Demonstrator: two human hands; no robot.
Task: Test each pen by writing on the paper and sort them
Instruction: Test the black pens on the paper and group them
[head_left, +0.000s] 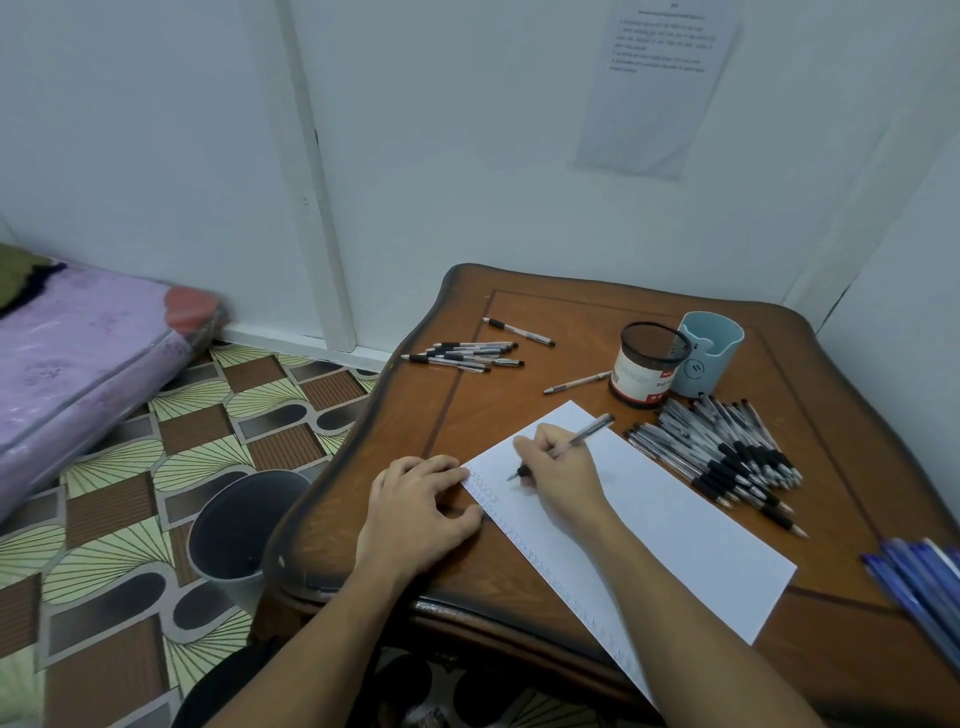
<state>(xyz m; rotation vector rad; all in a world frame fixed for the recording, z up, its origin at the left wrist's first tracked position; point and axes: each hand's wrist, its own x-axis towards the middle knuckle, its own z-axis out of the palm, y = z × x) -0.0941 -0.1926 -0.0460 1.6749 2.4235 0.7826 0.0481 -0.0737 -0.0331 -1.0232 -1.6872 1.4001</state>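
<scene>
Right hand (558, 467): grips pen (592, 428), tip touching paper (675, 519) near its left corner.
Left hand (421, 504): fingers relaxed, resting on table (519, 332), fingertips at paper's left edge.
Paper: toward table's front edge.

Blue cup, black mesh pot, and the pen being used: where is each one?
blue cup (719, 358): head view, on its front wall.
black mesh pot (638, 376): head view, on its white label.
pen in use (592, 429): head view, on the clear barrel near its back end.

Two holders (644, 366), two sheets (675, 525), one bin (236, 525)
</scene>
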